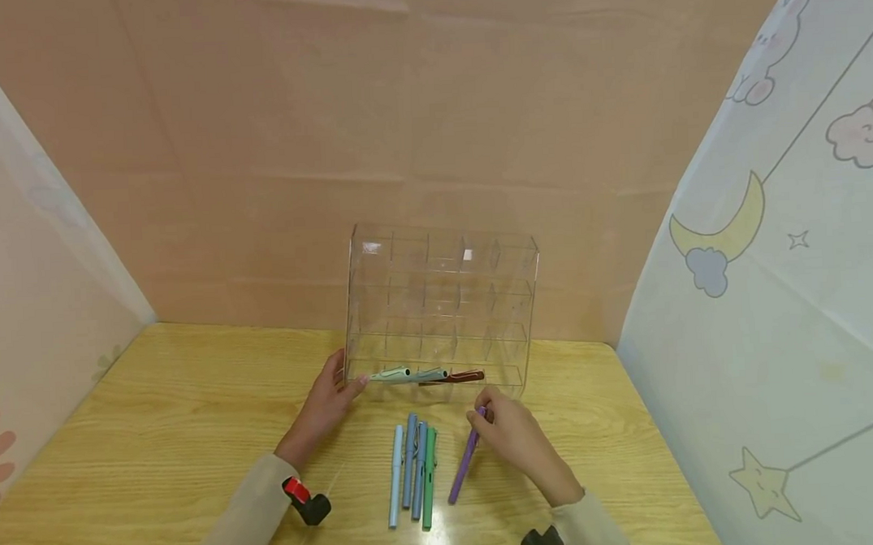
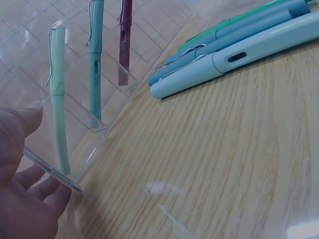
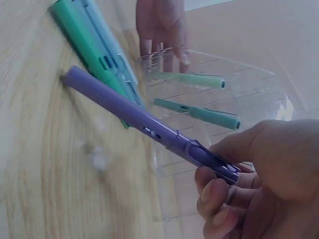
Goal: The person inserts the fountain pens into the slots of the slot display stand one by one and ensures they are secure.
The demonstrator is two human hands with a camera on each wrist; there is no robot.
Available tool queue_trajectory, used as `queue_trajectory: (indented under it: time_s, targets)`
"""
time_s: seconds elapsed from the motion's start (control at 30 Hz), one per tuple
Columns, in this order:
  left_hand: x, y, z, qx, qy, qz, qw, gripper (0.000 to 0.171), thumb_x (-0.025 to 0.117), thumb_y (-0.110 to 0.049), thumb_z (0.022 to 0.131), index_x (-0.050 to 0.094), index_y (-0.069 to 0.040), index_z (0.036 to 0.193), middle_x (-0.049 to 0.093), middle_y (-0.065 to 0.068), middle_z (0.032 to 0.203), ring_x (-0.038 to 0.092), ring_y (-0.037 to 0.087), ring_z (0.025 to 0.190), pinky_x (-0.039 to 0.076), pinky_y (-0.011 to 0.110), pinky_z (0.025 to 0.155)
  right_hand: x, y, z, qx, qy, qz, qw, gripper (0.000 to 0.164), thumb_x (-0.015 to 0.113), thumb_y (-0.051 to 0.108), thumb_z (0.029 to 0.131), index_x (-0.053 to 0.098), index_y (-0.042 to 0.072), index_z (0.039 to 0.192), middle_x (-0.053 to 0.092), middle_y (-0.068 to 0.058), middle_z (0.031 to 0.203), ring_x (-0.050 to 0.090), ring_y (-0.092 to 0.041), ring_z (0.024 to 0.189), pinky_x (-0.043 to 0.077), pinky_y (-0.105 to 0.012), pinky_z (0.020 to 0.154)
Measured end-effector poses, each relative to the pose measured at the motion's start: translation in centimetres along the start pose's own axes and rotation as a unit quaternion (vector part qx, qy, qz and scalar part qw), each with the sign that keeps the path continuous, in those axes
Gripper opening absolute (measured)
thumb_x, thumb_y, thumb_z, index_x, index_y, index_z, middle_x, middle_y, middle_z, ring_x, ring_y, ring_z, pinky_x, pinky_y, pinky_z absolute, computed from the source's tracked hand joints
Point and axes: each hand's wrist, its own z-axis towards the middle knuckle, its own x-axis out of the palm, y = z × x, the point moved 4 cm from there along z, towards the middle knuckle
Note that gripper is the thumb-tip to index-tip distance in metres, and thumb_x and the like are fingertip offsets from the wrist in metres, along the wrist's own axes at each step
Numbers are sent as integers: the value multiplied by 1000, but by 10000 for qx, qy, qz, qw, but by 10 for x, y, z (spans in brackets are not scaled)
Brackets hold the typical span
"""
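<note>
My left hand (image 1: 328,401) grips the lower left side wall of a clear acrylic rack (image 1: 533,301), thumb in front and fingers behind. My right hand (image 1: 518,433) pinches a purple pen (image 3: 119,108) near the clip end of its cap, its other end slanting down toward the table. In the rack's bottom row lie a pale green pen (image 2: 58,89), a teal pen (image 2: 95,59) and a dark red pen (image 1: 466,377), clip ends facing out. Between the hands, a light blue pen (image 1: 396,477), two blue pens (image 1: 410,461) and a green pen (image 1: 429,480) lie side by side.
The rack stands upright on a wooden table (image 1: 195,429), close to the plain backdrop (image 1: 256,150). Thin dividers split its rows into compartments. Printed side panels (image 1: 811,305) stand along the table's left and right.
</note>
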Motion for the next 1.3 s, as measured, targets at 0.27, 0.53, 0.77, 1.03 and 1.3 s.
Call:
queue_trajectory:
  time_s: [0.27, 0.53, 0.77, 1.03, 1.3]
  targets:
    - [-1, 2, 0, 61, 25, -71, 10000, 77, 57, -27, 113, 10, -6, 171, 18, 24, 177, 23, 50, 163, 29, 65, 130, -15, 3, -5, 3, -218, 73, 9997, 11, 67, 23, 106, 64, 12, 106, 49, 5, 65, 35, -5, 52, 28, -19, 46]
    - [-1, 1, 0, 216, 18, -9, 9998, 77, 56, -24, 113, 10, 1, 169, 19, 30, 175, 24, 52, 161, 30, 65, 129, -29, 7, -7, -2, -373, 263, 9990, 12, 68, 21, 106, 63, 10, 107, 47, 6, 64, 32, -2, 49, 26, -14, 46]
    - [0, 2, 2, 237, 1, -17, 9997, 77, 56, -22, 113, 9, 1, 169, 19, 31, 175, 24, 53, 161, 30, 66, 129, -41, 8, -9, 20, -548, 489, 9973, 18, 71, 24, 104, 61, 10, 105, 50, 3, 66, 34, -2, 52, 28, -17, 48]
    - [0, 1, 2, 129, -4, -30, 9999, 78, 57, -25, 112, 10, -4, 170, 19, 26, 176, 25, 50, 162, 29, 64, 130, -48, 7, -9, 101, -622, 545, 9965, 24, 74, 29, 102, 61, 9, 103, 54, 3, 67, 36, -3, 55, 30, -18, 50]
    - [0, 0, 0, 127, 12, 3, 9999, 78, 56, -25, 113, 9, -3, 170, 18, 26, 176, 24, 50, 162, 28, 64, 130, -57, 7, -10, 114, -876, 431, 9952, 27, 74, 33, 102, 62, 10, 99, 53, 3, 66, 36, -3, 54, 29, -18, 48]
